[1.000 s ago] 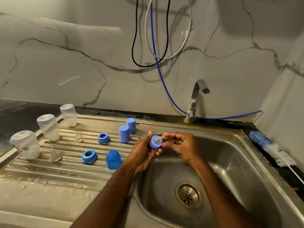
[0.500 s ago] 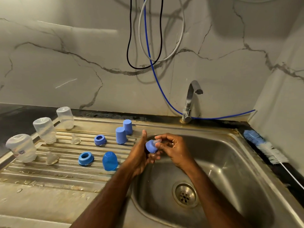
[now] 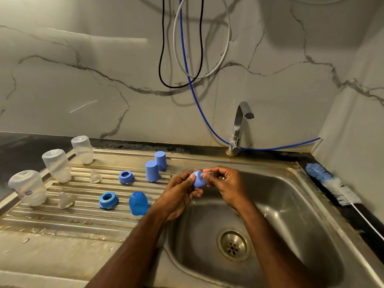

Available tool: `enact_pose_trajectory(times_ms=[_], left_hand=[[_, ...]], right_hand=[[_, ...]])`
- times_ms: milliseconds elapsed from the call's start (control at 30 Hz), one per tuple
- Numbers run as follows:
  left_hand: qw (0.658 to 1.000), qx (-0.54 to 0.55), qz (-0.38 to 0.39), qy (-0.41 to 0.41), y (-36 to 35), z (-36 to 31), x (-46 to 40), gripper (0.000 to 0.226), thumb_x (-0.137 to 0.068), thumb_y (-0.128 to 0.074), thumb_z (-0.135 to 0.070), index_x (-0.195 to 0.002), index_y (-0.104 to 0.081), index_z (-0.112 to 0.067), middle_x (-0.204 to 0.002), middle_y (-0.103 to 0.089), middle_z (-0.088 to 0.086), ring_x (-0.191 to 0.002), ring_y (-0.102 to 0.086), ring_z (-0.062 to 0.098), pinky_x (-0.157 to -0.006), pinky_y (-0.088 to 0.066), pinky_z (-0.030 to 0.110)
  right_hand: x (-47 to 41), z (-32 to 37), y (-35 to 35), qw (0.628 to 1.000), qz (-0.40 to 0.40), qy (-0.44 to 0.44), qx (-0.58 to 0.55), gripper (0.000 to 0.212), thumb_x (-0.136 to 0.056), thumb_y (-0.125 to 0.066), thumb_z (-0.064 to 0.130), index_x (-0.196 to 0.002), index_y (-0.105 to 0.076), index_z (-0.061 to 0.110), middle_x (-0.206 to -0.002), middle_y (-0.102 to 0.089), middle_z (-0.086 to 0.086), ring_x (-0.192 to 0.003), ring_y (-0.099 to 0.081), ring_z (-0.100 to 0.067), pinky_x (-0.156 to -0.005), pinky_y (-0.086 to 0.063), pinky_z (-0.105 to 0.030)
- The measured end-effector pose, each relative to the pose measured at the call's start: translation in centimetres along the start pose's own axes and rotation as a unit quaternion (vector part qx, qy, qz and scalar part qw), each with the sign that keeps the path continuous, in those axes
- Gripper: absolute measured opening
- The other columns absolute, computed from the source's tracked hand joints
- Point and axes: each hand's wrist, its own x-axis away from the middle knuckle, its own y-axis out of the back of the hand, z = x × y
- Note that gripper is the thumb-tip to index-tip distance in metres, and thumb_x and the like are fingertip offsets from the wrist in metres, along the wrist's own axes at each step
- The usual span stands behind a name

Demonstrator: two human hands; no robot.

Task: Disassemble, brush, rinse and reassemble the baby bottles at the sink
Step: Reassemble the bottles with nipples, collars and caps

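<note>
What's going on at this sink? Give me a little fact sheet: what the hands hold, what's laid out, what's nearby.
left hand: left hand grips a blue collar ring above the sink basin
right hand: right hand pinches a clear teat seated in that ring
bottles: three clear bottles upside down on the draining board
loose teats: two
loose rings: two
blue caps: three
brush: bottle brush right of the basin
tap: tap, no water visible
</note>
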Motion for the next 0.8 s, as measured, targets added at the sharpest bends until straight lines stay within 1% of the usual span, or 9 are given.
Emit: enact_pose_trajectory(times_ms=[100,200,267,333,400,467,567,700,800], left_hand=[[1.000,-0.006,-0.007,-0.007,0.0,0.0,-0.2,0.037,-0.089,-0.060,-0.024,-0.120,-0.063,-0.004,-0.101,-0.071,0.023,-0.075,-0.067,0.024,-0.067,-0.061,0.028],[0.997,-0.060,-0.030,-0.028,0.4,-0.2,-0.2,0.041,-0.092,-0.060,-0.033,-0.120,-0.064,-0.004,-0.099,-0.070,0.023,-0.076,-0.065,0.026,-0.067,-0.061,0.029],[0.990,-0.122,-0.042,-0.052,0.5,-0.3,0.1,0.041,-0.094,-0.059,-0.038,-0.118,-0.066,-0.006,-0.096,-0.071,0.021,-0.077,-0.065,0.027,-0.066,-0.058,0.031],[0.972,-0.203,-0.083,-0.090,0.2,-0.9,0.9,0.034,-0.098,-0.056,-0.038,-0.112,-0.069,-0.009,-0.088,-0.073,0.016,-0.071,-0.066,0.025,-0.059,-0.055,0.028],[0.929,-0.298,-0.157,-0.153,-0.1,-2.3,1.6,0.027,-0.100,-0.056,-0.034,-0.102,-0.071,-0.011,-0.081,-0.074,0.009,-0.063,-0.068,0.021,-0.052,-0.052,0.024],[0.865,-0.386,-0.223,-0.230,0.3,-4.5,1.9,0.025,-0.100,-0.060,-0.029,-0.088,-0.072,-0.011,-0.073,-0.073,0.005,-0.055,-0.068,0.015,-0.048,-0.050,0.021],[0.772,-0.491,-0.277,-0.293,2.7,-9.3,1.9,0.023,-0.096,-0.068,-0.025,-0.077,-0.073,-0.013,-0.066,-0.071,-0.001,-0.050,-0.063,0.007,-0.054,-0.049,0.021],[0.655,-0.614,-0.328,-0.295,7.9,-16.4,1.5,0.015,-0.089,-0.073,-0.029,-0.081,-0.073,-0.016,-0.072,-0.072,0.002,-0.070,-0.068,0.022,-0.068,-0.054,0.034],[0.585,-0.698,-0.336,-0.238,12.9,-21.7,1.4,0.017,-0.089,-0.071,-0.035,-0.101,-0.073,-0.023,-0.096,-0.075,0.001,-0.095,-0.068,0.027,-0.085,-0.049,0.037]], right_hand=[[0.0,0.2,0.1,1.000,0.003,0.006,-0.019,0.019,-0.084,-0.078,0.012,-0.102,-0.075,0.012,-0.097,-0.077,-0.002,-0.094,-0.072,-0.020,-0.076,-0.060,-0.027],[0.0,0.5,-0.4,0.999,0.042,0.023,0.024,0.039,-0.079,-0.082,0.009,-0.114,-0.071,0.021,-0.108,-0.074,0.004,-0.102,-0.070,-0.015,-0.086,-0.059,-0.029],[0.1,0.7,-1.1,0.998,0.041,0.038,0.041,0.039,-0.078,-0.083,0.009,-0.111,-0.070,0.026,-0.107,-0.073,0.010,-0.104,-0.068,-0.010,-0.089,-0.057,-0.028],[0.0,1.2,-2.1,0.997,0.025,0.054,0.041,0.035,-0.078,-0.083,0.011,-0.106,-0.070,0.027,-0.104,-0.073,0.011,-0.103,-0.068,-0.008,-0.089,-0.057,-0.027],[-0.3,1.7,-3.4,0.997,0.003,0.066,0.046,0.036,-0.077,-0.085,0.012,-0.105,-0.068,0.026,-0.104,-0.072,0.010,-0.101,-0.068,-0.007,-0.086,-0.058,-0.026],[-0.9,2.2,-4.9,0.996,-0.012,0.077,0.051,0.040,-0.073,-0.088,0.011,-0.105,-0.068,0.025,-0.104,-0.072,0.009,-0.096,-0.069,-0.007,-0.081,-0.058,-0.022],[-2.4,2.7,-8.0,0.994,-0.006,0.079,0.070,0.045,-0.070,-0.090,0.012,-0.108,-0.067,0.022,-0.100,-0.072,0.008,-0.087,-0.070,-0.005,-0.075,-0.057,-0.020],[-4.5,3.3,-12.9,0.990,0.032,0.086,0.109,0.043,-0.073,-0.090,0.019,-0.107,-0.066,0.026,-0.098,-0.071,0.010,-0.085,-0.066,-0.002,-0.073,-0.052,-0.016],[-5.9,3.5,-16.7,0.979,0.071,0.109,0.154,0.041,-0.074,-0.088,0.023,-0.107,-0.065,0.029,-0.101,-0.070,0.008,-0.088,-0.065,-0.005,-0.072,-0.049,-0.013]])
